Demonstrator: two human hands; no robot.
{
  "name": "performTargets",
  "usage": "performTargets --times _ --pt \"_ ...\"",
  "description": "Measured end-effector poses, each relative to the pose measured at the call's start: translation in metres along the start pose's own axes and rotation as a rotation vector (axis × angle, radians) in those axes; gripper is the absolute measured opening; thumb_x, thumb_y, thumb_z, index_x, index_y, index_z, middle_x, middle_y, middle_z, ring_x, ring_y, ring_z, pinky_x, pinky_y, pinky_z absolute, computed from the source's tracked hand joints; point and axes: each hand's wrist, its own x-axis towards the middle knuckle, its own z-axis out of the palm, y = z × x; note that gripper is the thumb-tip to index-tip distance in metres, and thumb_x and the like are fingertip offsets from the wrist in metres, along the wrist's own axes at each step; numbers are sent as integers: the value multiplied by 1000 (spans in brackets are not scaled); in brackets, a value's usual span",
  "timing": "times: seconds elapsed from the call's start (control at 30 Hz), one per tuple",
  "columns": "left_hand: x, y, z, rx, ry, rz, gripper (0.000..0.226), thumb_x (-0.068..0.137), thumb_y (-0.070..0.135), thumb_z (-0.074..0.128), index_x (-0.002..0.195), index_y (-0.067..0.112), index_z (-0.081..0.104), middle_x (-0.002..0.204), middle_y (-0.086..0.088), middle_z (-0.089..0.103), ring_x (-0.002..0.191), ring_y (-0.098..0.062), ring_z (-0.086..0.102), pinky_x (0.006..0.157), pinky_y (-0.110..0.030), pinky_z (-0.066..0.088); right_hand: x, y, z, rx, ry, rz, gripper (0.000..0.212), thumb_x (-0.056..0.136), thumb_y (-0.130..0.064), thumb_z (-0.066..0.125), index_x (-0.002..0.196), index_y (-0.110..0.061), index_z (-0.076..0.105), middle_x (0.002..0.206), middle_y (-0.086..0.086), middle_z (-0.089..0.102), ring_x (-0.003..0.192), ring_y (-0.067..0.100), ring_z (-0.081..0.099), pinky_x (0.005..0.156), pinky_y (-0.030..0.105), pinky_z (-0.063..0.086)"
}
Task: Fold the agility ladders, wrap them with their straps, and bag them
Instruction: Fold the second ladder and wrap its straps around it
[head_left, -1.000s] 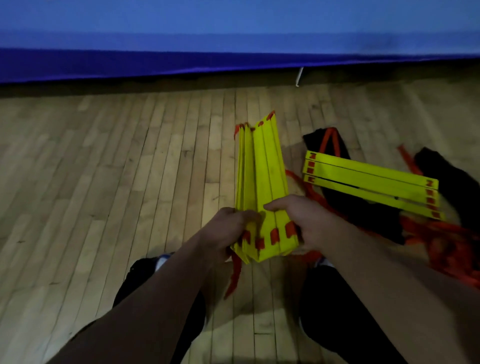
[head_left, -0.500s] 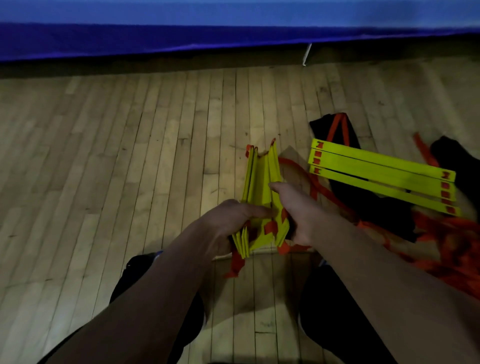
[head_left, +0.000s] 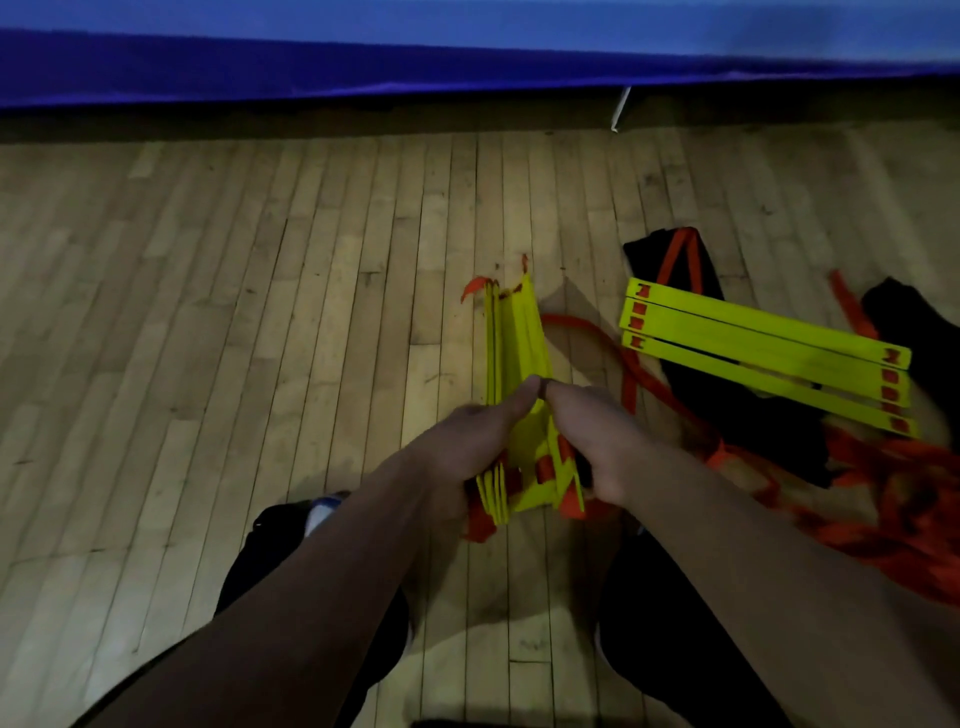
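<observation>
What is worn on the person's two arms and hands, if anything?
Nothing shows on them: the left hand and the right hand are bare, without gloves, rings or a watch. Both forearms are bare too; no sleeve reaches into view.

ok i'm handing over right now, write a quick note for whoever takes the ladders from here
Left hand and right hand both grip the stack of yellow rungs, pressed together above the floor.
Second ladder lies loose on a black bag to the right, in tangled orange straps.
Done: first ladder folded.
Left: strap it, fold and strap the second, bag both.
</observation>
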Motion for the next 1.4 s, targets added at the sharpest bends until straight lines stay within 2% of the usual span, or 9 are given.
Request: performTargets --times 0.13,0.23,0.4,0.6,0.7,0.83,1.1,1.23,1.4 --pt "6 -6 6 53 5 -41 92 67 86 57 107 5 73 100 -15 75 94 -30 73 87 -42 58 -1 3 8 46 -61 28 45 102 -43 47 124 -7 61 93 20 73 75 32 73 54 38 57" --pt "8 -8 6 -17 -27 -64 65 79 63 68 101 2 72 93 -15 74 76 -26 71 64 -33 55 2 6 6 77 -34 92 55 102 -55 40 131 -11 56 96 19 74 79 31 73 57 38 58" --pt "5 -2 2 -94 -40 -84 21 94 14 57 106 -3 64 95 -23 69 82 -34 68 80 -45 57 5 6 -1 -35 -2 89 44 101 -47 45 119 -10 63 103 17 73 86 31 71 70 42 61" --pt "-1 8 -13 -127 55 -79 14 95 8 50 105 -2 54 80 -17 62 63 -26 65 56 -32 57 12 15 -6 -361 105 -138 33 89 -27 67 117 -12 62 106 10 69 92 26 68 80 36 58" --pt "1 1 -4 -45 55 -62 24 96 17 54 111 -2 60 88 -20 68 70 -28 68 65 -38 58 8 17 0 -329 41 -172 16 95 -16 56 102 -5 66 96 16 70 81 25 68 68 33 57" --pt "7 -7 6 -51 87 -88 48 101 49 43 116 9 65 87 -14 75 67 -23 71 60 -32 56 -1 12 9 -96 -139 -62 52 101 -56 39 127 -15 58 107 10 73 98 26 70 88 45 58" --pt "-16 20 -21 -194 -76 67 50 102 48 35 119 9 61 103 -19 67 85 -27 66 70 -35 55 -18 4 -2 -209 -257 -446 60 81 -71 49 91 -15 67 63 -1 65 55 13 57 51 26 38" --pt "-28 32 -35 73 -98 226 36 99 35 44 119 12 63 109 -14 68 90 -23 67 72 -32 55 -26 -10 -3 -112 -130 -598 66 73 -76 47 110 -25 66 66 -3 60 56 13 51 53 28 38" --pt "-42 40 -48 294 -274 467 86 60 55 84 133 23 51 102 12 70 96 -5 67 78 -24 53 -37 -25 -3 61 -183 -785 52 87 -69 35 87 -34 74 67 -4 67 55 9 56 46 21 40"
